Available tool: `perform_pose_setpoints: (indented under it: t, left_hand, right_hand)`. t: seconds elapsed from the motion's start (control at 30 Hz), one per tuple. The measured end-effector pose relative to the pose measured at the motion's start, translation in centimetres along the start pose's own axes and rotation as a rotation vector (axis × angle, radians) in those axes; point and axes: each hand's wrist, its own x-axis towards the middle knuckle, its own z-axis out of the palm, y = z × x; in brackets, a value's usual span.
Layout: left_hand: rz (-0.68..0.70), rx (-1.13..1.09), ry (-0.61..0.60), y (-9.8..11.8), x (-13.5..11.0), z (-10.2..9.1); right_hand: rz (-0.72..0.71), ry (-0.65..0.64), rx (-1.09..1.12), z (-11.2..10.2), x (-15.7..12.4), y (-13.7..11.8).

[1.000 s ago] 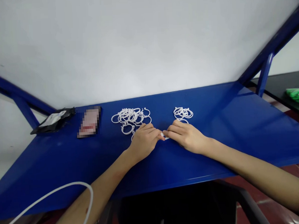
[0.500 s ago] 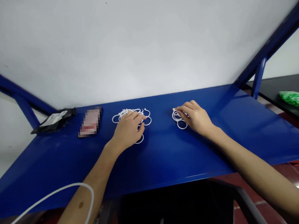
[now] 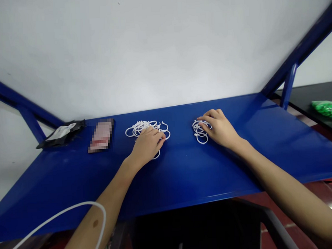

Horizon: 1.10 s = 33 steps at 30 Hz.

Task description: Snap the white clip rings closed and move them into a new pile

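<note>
Have left hand (image 3: 146,143) palm down over the near side of a larger heap of white rings (image 3: 142,125), with fingers bent and close together and thumb set a little apart. Cannot tell whether gripping any ring there, with fingertips mostly hidden. See one ring (image 3: 157,156) poking out from under the near side of that hand, and others spread beyond it and to both sides. Have right hand (image 3: 219,129) at a smaller heap of white rings (image 3: 197,128), with fingers curled, a gap between thumb and forefinger, and tips right at the rings. Cannot tell whether holding any or only touching. See a single ring (image 3: 202,143) at the near edge of this heap, flat on the blue desk (image 3: 182,175). Find both heaps well apart, toward the far side, near the pale wall (image 3: 162,46). To the left of the larger heap, see a flat pixelated object (image 3: 101,135), then a black package (image 3: 62,133) with a white label. Notice a white cord (image 3: 67,208) curving across the left forearm. At far right, on a black surface (image 3: 314,90), see a bag of something green (image 3: 328,110).
</note>
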Motion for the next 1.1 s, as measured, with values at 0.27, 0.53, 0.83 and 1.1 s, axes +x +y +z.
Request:
perform_pose_setpoints:
  t: [0.27, 0.53, 0.83, 1.1]
  left_hand:
    - [0.127, -0.135, 0.203, 3.1, 0.0, 0.6]
    - [0.111, -0.257, 0.246, 4.4, -0.2, 0.7]
    - [-0.181, -0.637, 0.185, 4.8, 0.2, 1.3]
    - [-0.038, -0.476, 0.284, 5.0, -0.2, 1.5]
  right_hand:
    - [-0.023, -0.085, 0.318, -0.3, -0.2, -4.2]
    - [0.224, -0.171, 0.702, 1.2, -0.7, -5.4]
    - [-0.034, -0.078, 0.634, 0.4, -0.9, -5.9]
    - [-0.143, -0.057, 0.597, 0.7, -1.5, -6.1]
